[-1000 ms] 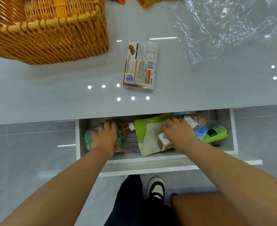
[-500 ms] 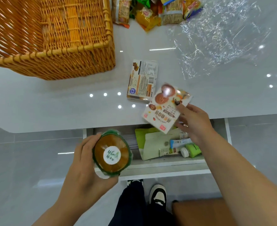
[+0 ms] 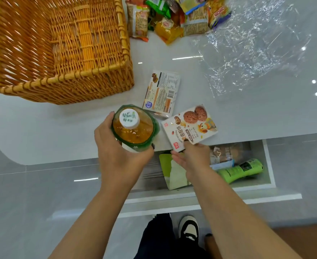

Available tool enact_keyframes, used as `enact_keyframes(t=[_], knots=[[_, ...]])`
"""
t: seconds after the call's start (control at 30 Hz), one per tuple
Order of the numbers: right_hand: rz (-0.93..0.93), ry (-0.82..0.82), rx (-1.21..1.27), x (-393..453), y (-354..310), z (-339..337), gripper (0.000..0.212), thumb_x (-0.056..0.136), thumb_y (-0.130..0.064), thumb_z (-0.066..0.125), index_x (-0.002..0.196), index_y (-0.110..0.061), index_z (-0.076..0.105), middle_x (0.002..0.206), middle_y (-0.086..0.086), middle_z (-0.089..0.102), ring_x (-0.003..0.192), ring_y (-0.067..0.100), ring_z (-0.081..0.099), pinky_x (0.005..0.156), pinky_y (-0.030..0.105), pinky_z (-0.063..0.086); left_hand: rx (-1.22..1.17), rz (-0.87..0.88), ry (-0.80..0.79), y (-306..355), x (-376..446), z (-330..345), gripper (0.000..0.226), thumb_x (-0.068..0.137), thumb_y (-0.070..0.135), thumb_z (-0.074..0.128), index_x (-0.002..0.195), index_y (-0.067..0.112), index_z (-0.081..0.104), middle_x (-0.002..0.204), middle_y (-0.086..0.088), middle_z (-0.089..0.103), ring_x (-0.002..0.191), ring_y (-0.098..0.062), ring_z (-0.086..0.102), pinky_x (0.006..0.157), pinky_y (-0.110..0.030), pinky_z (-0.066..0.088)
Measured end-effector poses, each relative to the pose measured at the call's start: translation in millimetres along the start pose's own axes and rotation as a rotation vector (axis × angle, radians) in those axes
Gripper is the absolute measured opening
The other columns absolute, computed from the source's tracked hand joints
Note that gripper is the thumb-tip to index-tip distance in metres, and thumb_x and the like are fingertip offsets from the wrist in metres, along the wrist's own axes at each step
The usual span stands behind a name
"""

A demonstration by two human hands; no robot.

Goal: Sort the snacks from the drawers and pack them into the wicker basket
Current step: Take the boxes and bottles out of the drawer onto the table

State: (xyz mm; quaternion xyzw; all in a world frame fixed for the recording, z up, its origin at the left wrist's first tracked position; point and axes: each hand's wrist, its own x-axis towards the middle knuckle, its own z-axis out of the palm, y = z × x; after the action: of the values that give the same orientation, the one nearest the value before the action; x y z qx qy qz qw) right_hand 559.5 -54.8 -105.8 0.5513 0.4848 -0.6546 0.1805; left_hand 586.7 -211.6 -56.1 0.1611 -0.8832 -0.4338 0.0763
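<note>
My left hand (image 3: pixel 120 156) grips an upright bottle of amber drink (image 3: pixel 134 128) with a white cap and green label, held over the table's front edge. My right hand (image 3: pixel 190 157) pinches the lower corner of a white cookie packet (image 3: pixel 190 126), which lies flat at the table edge. The wicker basket (image 3: pixel 98 71) stands at the far left, its inside bare. The open drawer (image 3: pixel 266 165) below the edge holds a light green pouch (image 3: pixel 172 172), a green bottle (image 3: pixel 241 170) and a clear wrapped snack (image 3: pixel 227 153).
A white snack packet (image 3: pixel 162 93) lies on the grey table (image 3: pixel 247 113) just beyond the bottle. A pile of several snack bags (image 3: pixel 174 17) sits at the back beside the basket. Crumpled clear plastic wrap (image 3: pixel 253 47) covers the back right. My shoe (image 3: pixel 189 228) shows below the drawer.
Both hands came out of the drawer, the left with the bottle, the right with the cookie packet. The bottle has risen to the table edge; the packet now lies on the table.
</note>
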Motion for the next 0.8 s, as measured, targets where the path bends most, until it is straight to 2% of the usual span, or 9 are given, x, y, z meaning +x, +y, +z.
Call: enact_keyframes(t=[0.1, 0.2, 0.33, 0.43, 0.6, 0.7, 0.77, 0.8], knots=[[-0.057, 0.026, 0.022, 4.8, -10.7, 16.2, 0.018, 0.093, -0.003, 0.055, 0.110, -0.005, 0.060, 0.103, 0.019, 0.068, 0.072, 0.032, 0.072, 0.049, 0.028, 0.057, -0.019, -0.092, 0.039, -6.6, 11.4, 8.1, 0.106, 0.051, 0.025, 0.096, 0.139, 0.022, 0.038, 0.127, 0.015, 0.038, 0.123, -0.007, 0.042, 0.099, -0.038, 0.051], [-0.109, 0.028, 0.008, 17.5, -33.7, 28.0, 0.024, 0.096, -0.009, 0.054, 0.119, -0.009, 0.049, 0.106, 0.014, 0.066, 0.063, 0.025, 0.071, 0.045, 0.026, 0.054, -0.062, -0.138, 0.074, -9.4, 23.3, 14.9, 0.107, 0.050, 0.024, 0.096, 0.139, 0.020, 0.037, 0.130, 0.008, 0.038, 0.123, -0.008, 0.042, 0.099, -0.036, 0.052], [-0.333, 0.028, -0.277, 41.0, -70.3, 38.2, 0.034, 0.098, -0.019, 0.051, 0.131, -0.023, 0.043, 0.110, 0.009, 0.066, 0.049, 0.016, 0.064, 0.042, 0.023, 0.052, -0.150, -0.106, 0.071, -5.2, 40.8, 27.6, 0.104, 0.052, 0.024, 0.094, 0.139, 0.019, 0.037, 0.130, 0.006, 0.037, 0.124, -0.009, 0.041, 0.099, -0.031, 0.051], [-0.486, 0.008, -0.448, 51.6, -93.0, 37.4, 0.035, 0.098, -0.015, 0.047, 0.132, -0.023, 0.047, 0.116, 0.008, 0.064, 0.057, 0.017, 0.067, 0.049, 0.028, 0.056, -0.183, -0.067, 0.033, 3.9, 55.2, 37.4, 0.108, 0.053, 0.027, 0.092, 0.142, 0.013, 0.033, 0.135, -0.001, 0.037, 0.125, -0.011, 0.040, 0.102, -0.034, 0.048], [-0.811, -0.044, -0.615, 44.5, -71.2, -12.8, 0.027, 0.097, -0.009, 0.047, 0.120, -0.022, 0.055, 0.098, 0.011, 0.063, 0.080, 0.020, 0.065, 0.070, 0.034, 0.058, -0.104, -0.047, -0.056, 13.3, 70.0, 45.6, 0.111, 0.061, 0.024, 0.091, 0.148, 0.011, 0.024, 0.143, -0.004, 0.031, 0.129, -0.006, 0.033, 0.110, -0.019, 0.035], [-0.944, -0.073, -0.733, 34.6, -29.2, -63.3, 0.029, 0.095, -0.001, 0.050, 0.116, -0.017, 0.059, 0.095, -0.001, 0.061, 0.082, 0.010, 0.059, 0.073, 0.022, 0.052, -0.025, -0.128, -0.049, -0.3, 44.1, 52.1, 0.114, 0.069, 0.026, 0.087, 0.152, 0.010, 0.012, 0.153, -0.007, 0.017, 0.142, -0.013, 0.018, 0.115, -0.011, 0.015], [-0.992, -0.066, -0.843, 36.5, -1.5, -96.1, 0.029, 0.091, 0.005, 0.053, 0.115, -0.011, 0.060, 0.097, -0.008, 0.059, 0.087, 0.010, 0.058, 0.078, 0.015, 0.048, 0.023, -0.211, -0.009, -11.2, 8.7, 60.1, 0.108, 0.073, 0.024, 0.085, 0.151, 0.011, 0.010, 0.154, -0.006, 0.014, 0.143, -0.020, 0.017, 0.120, -0.025, 0.015], [-1.002, -0.057, -0.910, 40.8, 11.4, -112.0, 0.029, 0.089, 0.007, 0.055, 0.113, -0.009, 0.061, 0.099, -0.005, 0.060, 0.090, 0.014, 0.059, 0.081, 0.018, 0.048, 0.022, -0.269, -0.011, -15.9, -12.0, 64.4, 0.104, 0.075, 0.021, 0.083, 0.151, 0.012, 0.012, 0.152, -0.004, 0.016, 0.142, -0.021, 0.020, 0.120, -0.033, 0.019]])
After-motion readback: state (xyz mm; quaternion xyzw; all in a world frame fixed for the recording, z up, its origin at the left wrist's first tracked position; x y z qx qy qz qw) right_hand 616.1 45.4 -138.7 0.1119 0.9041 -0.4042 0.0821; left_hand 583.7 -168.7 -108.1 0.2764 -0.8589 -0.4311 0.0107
